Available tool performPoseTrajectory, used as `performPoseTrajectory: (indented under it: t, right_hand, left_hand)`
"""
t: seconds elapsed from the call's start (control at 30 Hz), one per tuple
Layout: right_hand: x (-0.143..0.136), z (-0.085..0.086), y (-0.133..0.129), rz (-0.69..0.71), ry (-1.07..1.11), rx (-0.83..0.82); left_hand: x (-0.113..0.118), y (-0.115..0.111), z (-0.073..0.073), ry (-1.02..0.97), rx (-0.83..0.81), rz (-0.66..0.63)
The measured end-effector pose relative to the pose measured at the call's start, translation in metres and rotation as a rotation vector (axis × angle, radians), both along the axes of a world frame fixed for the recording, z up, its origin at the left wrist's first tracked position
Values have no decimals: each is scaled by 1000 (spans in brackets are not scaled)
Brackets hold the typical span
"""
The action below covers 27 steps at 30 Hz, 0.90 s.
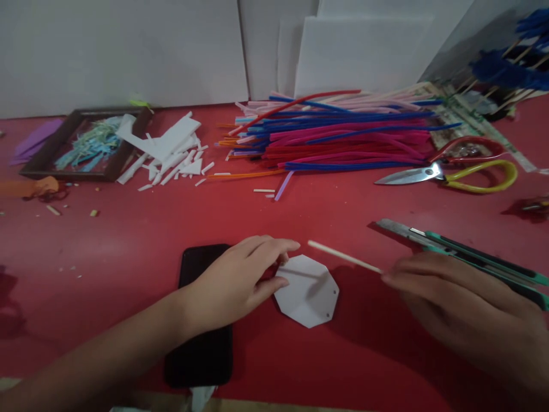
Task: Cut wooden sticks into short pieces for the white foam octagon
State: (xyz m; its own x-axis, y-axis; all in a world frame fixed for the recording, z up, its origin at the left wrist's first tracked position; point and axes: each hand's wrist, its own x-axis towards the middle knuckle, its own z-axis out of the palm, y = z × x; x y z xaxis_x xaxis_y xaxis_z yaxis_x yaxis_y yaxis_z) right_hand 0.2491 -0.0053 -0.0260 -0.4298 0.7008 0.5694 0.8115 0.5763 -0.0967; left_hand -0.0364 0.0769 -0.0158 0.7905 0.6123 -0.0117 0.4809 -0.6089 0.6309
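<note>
My right hand point(463, 303) pinches the end of a thin pale wooden stick point(343, 256), which points left and slightly up above the table. Just left of the stick's tip, my left hand point(253, 269) has thumb and fingers apart, at the left edge of a white octagonal piece point(306, 294). Whether its fingertips press on that piece is hard to tell. Two small dark holes mark the octagon's right side. Under my left wrist lies a black phone point(199, 357), partly covered by the forearm. A green utility knife point(476, 257) lies beyond my right hand.
Pipe cleaners point(343, 131) in several colours lie along the back. Scissors point(446, 171) with red and yellow handles rest at the right. White offcuts point(171, 149) and a dark frame point(77, 143) holding shreds sit back left, on the red tabletop point(128, 246).
</note>
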Motion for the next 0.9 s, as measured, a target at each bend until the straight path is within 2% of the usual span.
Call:
performPoseTrajectory:
  t: [0.1, 0.27, 0.5, 0.63, 0.7, 0.8, 0.9]
  right_hand:
    - [-11, -2, 3, -89, 22, 16]
    - [-17, -9, 6, -200, 76, -62]
    - [-17, -9, 3, -236, 90, -52]
    - [-18, -9, 3, -246, 110, -81]
    - [-17, -11, 4, -255, 108, -92]
    - [-14, -16, 5, -274, 84, -105]
    - [-11, -20, 7, -288, 37, -88]
  left_hand:
    - [0, -1, -1, 15, 17, 9]
    - [-2, 4, -4, -51, 123, -65]
    - [-2, 8, -4, -38, 228, 61]
    - [-1, 7, -3, 9, 202, 44]
    - [-2, 6, -3, 16, 240, 45]
    - [-4, 6, -5, 71, 359, 143]
    - [-5, 7, -6, 162, 345, 255]
